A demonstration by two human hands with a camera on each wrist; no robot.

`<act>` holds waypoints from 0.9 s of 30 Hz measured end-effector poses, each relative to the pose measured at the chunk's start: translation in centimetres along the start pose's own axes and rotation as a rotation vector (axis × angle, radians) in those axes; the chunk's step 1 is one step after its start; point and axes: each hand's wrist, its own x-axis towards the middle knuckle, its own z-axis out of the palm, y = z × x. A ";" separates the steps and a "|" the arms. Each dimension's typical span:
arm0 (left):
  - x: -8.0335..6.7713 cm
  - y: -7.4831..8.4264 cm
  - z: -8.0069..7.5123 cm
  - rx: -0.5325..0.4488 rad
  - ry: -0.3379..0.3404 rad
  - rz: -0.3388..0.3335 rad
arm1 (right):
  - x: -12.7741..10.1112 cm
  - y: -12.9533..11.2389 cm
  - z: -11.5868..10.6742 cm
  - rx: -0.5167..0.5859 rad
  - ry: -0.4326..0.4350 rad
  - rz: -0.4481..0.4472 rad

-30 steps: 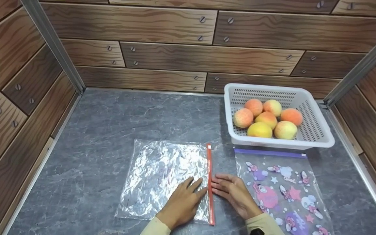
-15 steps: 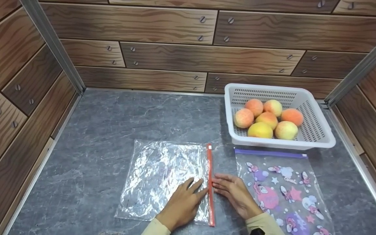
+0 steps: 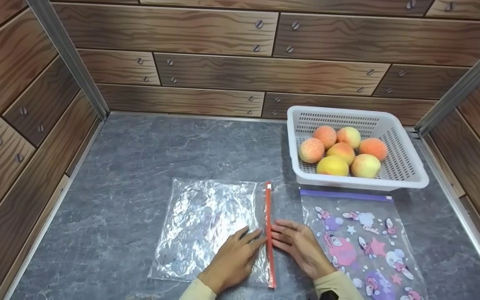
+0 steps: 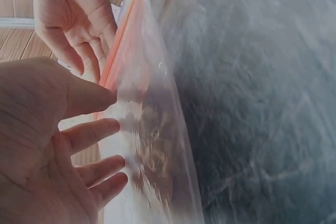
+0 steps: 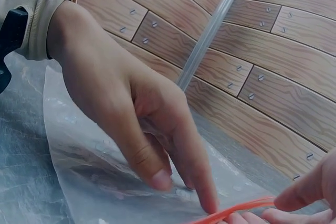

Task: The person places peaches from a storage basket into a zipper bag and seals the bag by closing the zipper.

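Right now both hands work at the orange zip strip point(image 3: 268, 233) of a clear plastic bag point(image 3: 206, 227) lying flat on the grey stone counter point(image 3: 148, 150), at about six o'clock in the head view. Left hand point(image 3: 231, 260) rests on the bag, fingers straight and spread, tips against the strip. Right hand point(image 3: 302, 248) meets it from three o'clock, fingertips point(image 5: 294, 198) pinching the strip. A cartoon-printed bag point(image 3: 361, 246) lies just beside it at four o'clock, and a white basket point(image 3: 406, 177) of peaches point(image 3: 340, 152) sits at two o'clock
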 end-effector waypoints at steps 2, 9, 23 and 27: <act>0.1 0.1 -0.1 -0.036 0.015 -0.009 | 0.0 0.0 0.0 0.008 0.000 -0.004; 0.3 0.3 -0.3 -0.107 0.080 -0.024 | 0.0 -0.1 0.0 0.041 0.009 -0.020; 1.7 0.8 -1.0 -0.332 0.144 -0.109 | 0.1 -0.5 0.5 0.097 -0.028 -0.020; 2.2 0.9 -1.2 -0.472 0.137 -0.193 | 0.0 -0.6 0.7 0.110 -0.052 -0.014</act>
